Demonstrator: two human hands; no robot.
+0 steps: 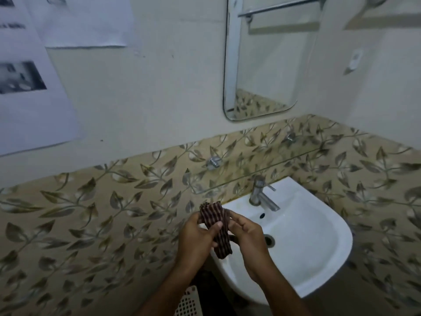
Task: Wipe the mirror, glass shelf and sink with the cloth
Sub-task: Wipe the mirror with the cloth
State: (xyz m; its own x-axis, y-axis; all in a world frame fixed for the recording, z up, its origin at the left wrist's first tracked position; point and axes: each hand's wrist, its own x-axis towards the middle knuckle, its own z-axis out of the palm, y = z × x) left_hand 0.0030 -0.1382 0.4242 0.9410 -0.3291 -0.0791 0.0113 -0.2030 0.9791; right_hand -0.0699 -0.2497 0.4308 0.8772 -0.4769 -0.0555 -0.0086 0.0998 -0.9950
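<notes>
While both hands meet above the near left rim of the sink point(319, 258), a dark striped cloth point(216, 226) is held between them, folded into a narrow strip that stands roughly upright with its top end fanned out and its lower end hanging just past the palms. Gripping the middle of the strip, the left hand point(198, 238) has its thumb pressed across the front of the fabric and its fingers curled behind it. Close against it, the right hand point(248, 238) pinches the cloth's right edge with bent fingers. Behind the hands, the white basin is fixed to a wall tiled with a leaf pattern, and a metal tap point(262, 195) stands at the back of the basin, its spout pointing toward the drain. Just above the tap, a glass shelf point(262, 172) runs along the tiles on two metal brackets. Higher up hangs a mirror point(266, 60) with rounded corners, well apart from the cloth. Printed paper sheets point(29, 83) are stuck to the plain wall on the left.
</notes>
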